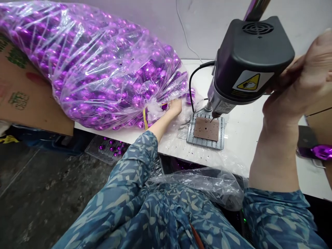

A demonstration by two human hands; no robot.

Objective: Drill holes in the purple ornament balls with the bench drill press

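Note:
My left hand [175,107] is at the gathered mouth of a big clear plastic bag [103,65] filled with shiny purple faceted balls. Its fingers curl down and are mostly hidden, so I cannot make out what is in them. A purple ball shows just left of the hand. On the right, my right hand [308,72] is raised beside a black and grey bench drill press [255,58]. Its fingers curl behind the motor housing, and whatever they grip is hidden. Below the drill bit, a brown block [206,128] with a hole lies on the grooved metal base [190,138].
Dark chips dot the white table [238,138] around the base. A black cable [192,81] loops left of the drill. A cardboard box [31,90] stands at left, with a tray of purple balls [111,148] below. Clear plastic film [207,180] lies across my lap.

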